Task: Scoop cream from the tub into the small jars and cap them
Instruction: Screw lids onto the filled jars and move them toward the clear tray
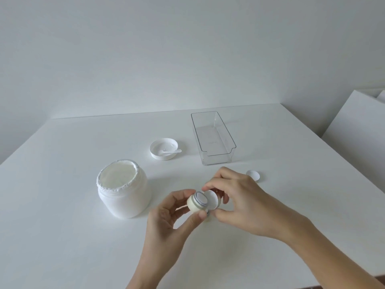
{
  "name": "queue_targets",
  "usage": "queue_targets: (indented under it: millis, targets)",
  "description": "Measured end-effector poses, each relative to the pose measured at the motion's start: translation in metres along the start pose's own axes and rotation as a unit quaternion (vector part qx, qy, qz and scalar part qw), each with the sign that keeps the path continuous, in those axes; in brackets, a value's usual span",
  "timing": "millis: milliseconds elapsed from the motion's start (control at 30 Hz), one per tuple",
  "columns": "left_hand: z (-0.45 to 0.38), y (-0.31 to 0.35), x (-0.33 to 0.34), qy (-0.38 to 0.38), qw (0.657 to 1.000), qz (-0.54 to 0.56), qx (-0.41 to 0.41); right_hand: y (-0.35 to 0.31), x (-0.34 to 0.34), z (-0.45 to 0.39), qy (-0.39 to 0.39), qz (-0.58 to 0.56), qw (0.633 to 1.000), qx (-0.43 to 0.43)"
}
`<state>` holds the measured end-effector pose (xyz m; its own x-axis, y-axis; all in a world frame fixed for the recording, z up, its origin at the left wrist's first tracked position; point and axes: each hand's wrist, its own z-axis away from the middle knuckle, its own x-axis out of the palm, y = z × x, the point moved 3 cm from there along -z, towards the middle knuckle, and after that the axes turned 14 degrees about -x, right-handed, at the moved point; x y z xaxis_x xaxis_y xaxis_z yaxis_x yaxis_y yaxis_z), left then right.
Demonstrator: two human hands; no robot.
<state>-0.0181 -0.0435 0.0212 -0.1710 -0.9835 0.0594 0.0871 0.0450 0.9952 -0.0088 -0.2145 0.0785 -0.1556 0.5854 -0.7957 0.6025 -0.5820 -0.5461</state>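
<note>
An open white tub of cream (123,190) stands on the table at the left. My left hand (173,211) grips a small cream-filled jar (194,203), tilted with its mouth facing right. My right hand (235,197) pinches a small white cap (211,199) right beside the jar's mouth. Part of another small item shows under my hands; I cannot tell what it is. A second small white cap (253,175) lies on the table to the right. The tub's lid (164,151) lies upturned behind, with a white spatula (171,151) resting in it.
A clear plastic bin (213,138) stands empty at the back right of the white table (62,236). A white box (358,130) rises past the table's right edge. A wall runs behind the far edge.
</note>
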Motion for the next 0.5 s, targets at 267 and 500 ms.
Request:
queue_targets:
  millis: [267,500]
  targets:
    - [0.0017,0.0048,0.002,-0.023,0.997,0.071,-0.03,-0.0035,-0.0054,-0.006,0.013,-0.082,0.996,-0.01]
    - [0.0008,0.0072,-0.001,-0.001,0.996,0.081,-0.035,-0.002,-0.0055,-0.0063,0.027,-0.14,0.99,-0.014]
